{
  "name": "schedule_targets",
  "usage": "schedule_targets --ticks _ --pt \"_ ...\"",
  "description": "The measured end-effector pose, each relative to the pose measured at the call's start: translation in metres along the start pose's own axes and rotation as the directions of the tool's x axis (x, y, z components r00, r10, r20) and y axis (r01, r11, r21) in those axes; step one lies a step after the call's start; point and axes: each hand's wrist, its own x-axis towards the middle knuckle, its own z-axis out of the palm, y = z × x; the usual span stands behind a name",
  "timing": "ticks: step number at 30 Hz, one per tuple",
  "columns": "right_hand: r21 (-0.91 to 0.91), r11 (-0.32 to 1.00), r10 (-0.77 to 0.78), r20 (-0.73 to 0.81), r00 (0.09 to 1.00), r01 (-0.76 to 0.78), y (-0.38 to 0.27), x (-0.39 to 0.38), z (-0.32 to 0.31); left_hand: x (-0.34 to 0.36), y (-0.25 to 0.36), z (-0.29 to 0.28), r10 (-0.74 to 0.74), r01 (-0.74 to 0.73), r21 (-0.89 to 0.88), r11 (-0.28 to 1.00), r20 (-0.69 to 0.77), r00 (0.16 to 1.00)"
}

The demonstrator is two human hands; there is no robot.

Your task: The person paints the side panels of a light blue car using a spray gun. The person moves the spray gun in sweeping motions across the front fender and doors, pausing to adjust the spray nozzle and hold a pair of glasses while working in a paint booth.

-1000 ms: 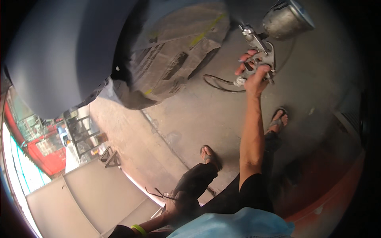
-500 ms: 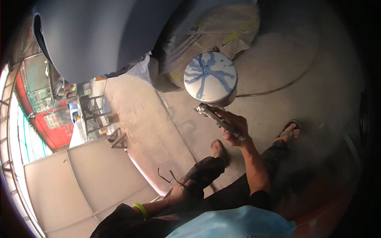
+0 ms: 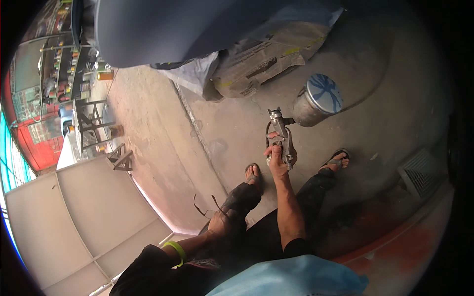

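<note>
My right hand [image 3: 280, 160] is wrapped around the handle of a metal spray gun [image 3: 277, 123], its nozzle end pointing away from me. Beside the gun's head is a metal paint cup [image 3: 308, 109], tilted to the right. Blue streaks cover the cup's whitish lid [image 3: 324, 92]. Low at the left, my left hand [image 3: 218, 224] is closed over a pair of eyeglasses [image 3: 210, 209] by my left thigh; their thin temples stick up past the fingers. A smooth grey painted panel [image 3: 173, 34] spans the top of the view, beyond the gun.
Crumpled masking paper [image 3: 266, 61] hangs beneath the panel. A dark hose [image 3: 368, 98] curves over the concrete floor [image 3: 153, 108]. Pale boards [image 3: 74, 212] stand at lower left, near a small wooden stand [image 3: 120, 158] and cluttered shelves [image 3: 64, 74]. A floor grate [image 3: 422, 172] lies right.
The spray gun has turned more upright and shifted slightly right, away from the panel. Its cup now leans to the right. My view has swung right; the left hand keeps the eyeglasses.
</note>
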Motion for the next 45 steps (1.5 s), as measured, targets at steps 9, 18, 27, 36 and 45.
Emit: schedule_targets --ticks 9,18,27,36,45 --pt "-0.215 0.976 0.045 0.079 0.996 -0.027 -0.032 -0.053 0.111 -0.022 -0.033 0.007 -0.045 0.035 -0.110 0.993 -0.094 0.995" --pt "-0.307 0.951 -0.013 0.008 1.000 0.015 -0.042 -0.068 0.096 -0.020 -0.059 0.030 -0.010 0.006 -0.037 0.999 -0.123 0.992" --pt "-0.327 0.944 0.013 0.200 0.980 0.055 -0.123 -0.085 0.127 -0.011 -0.035 -0.002 -0.162 0.146 -0.147 0.978 -0.105 0.981" --pt "-0.168 0.978 0.147 0.120 0.982 -0.126 -0.168 -0.020 0.037 -0.007 -0.035 0.014 -0.147 0.106 -0.256 0.961 -0.144 0.979" --pt "0.170 0.976 0.195 -0.418 0.887 -0.135 -0.111 0.205 -0.148 0.001 -0.011 0.029 -0.046 0.039 -0.078 0.996 -0.082 0.996"
